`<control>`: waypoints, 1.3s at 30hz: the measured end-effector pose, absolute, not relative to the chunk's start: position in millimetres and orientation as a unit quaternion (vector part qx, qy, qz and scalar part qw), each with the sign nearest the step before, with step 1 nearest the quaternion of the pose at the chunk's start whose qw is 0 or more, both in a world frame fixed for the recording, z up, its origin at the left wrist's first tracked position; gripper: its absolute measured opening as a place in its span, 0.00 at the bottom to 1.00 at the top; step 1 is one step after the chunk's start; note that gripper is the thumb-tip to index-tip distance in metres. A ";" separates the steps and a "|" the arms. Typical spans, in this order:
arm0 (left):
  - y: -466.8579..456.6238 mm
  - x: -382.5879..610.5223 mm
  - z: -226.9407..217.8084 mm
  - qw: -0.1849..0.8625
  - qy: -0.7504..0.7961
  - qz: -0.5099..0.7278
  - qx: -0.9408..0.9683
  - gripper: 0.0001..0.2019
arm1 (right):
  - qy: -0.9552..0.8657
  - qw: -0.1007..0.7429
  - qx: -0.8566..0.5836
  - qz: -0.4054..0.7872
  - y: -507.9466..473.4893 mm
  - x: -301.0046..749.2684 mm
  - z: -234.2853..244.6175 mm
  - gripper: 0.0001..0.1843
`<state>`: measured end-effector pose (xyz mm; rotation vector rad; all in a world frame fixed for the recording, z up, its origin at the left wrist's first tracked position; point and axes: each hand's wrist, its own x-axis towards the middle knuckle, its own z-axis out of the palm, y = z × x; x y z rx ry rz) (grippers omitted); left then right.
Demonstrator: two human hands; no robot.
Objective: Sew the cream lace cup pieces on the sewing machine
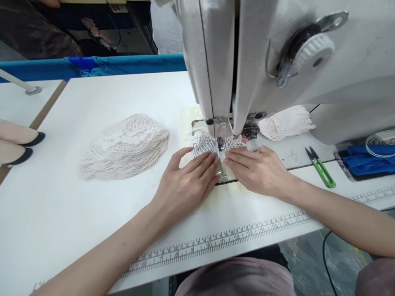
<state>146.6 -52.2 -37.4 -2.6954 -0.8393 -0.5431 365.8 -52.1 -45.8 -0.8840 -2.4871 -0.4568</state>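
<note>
A piece of white lace (203,144) lies under the needle and presser foot (220,144) of a sewing machine (212,65). My left hand (189,181) rests on its near left edge, fingers stretched out flat and thumb spread away. From the other side my right hand (257,168) lays its extended fingers on the lace's near right edge, close to the foot; its thumb is hidden. The fingertips of both hands almost meet in front of the needle. To the left sits a stack of lace pieces (132,144). More white lace (288,123) lies behind the machine head.
Green-handled thread snips (322,168) lie on the right, beside a phone (345,166) with blue cloth (367,160) on it. A printed ruler (210,244) runs along the front edge of the white table (101,230). Someone's fingers (18,142) reach in at the left.
</note>
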 end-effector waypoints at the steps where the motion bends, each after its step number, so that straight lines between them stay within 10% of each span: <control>1: -51.1 146.7 -37.9 0.134 -0.290 -0.188 -0.929 0.13 | -0.903 0.228 -0.324 -0.166 -51.5 365.7 -45.8 0.14; 39: -56.7 150.4 -30.7 0.122 -0.254 -0.179 -0.943 0.12 | -0.919 0.225 -0.309 -0.094 -50.6 366.7 -43.5 0.19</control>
